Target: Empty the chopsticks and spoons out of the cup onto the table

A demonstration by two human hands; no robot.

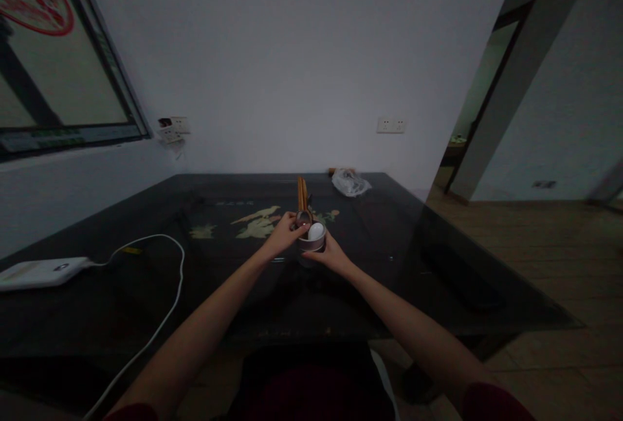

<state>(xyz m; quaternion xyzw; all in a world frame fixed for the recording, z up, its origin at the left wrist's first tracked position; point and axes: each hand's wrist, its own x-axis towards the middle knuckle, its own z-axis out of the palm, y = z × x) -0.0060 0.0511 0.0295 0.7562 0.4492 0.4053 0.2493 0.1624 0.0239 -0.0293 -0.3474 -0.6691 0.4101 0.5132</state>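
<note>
Near the middle of the table, my right hand [333, 254] curls round the side of a small white cup [311, 246], thumb toward the front. A smooth white rounded thing, egg-like in shape, [316, 231] shows in the cup's mouth. At the cup's left rim, the fingers of my left hand [287, 229] close on a small round thing with a brown rim [304, 218]; its kind is unclear. Just behind it, several light-brown sticks like chopsticks [302, 192] point up and away, beside a thin dark handle. My fingers hide their lower ends.
The dark glossy table [389, 239] bears a printed bird-and-flower picture. A white device [46, 272] with a white cable [181, 272] lies at left. At the back is a crumpled clear plastic bag [349, 182]; at right, a long dark object [462, 278].
</note>
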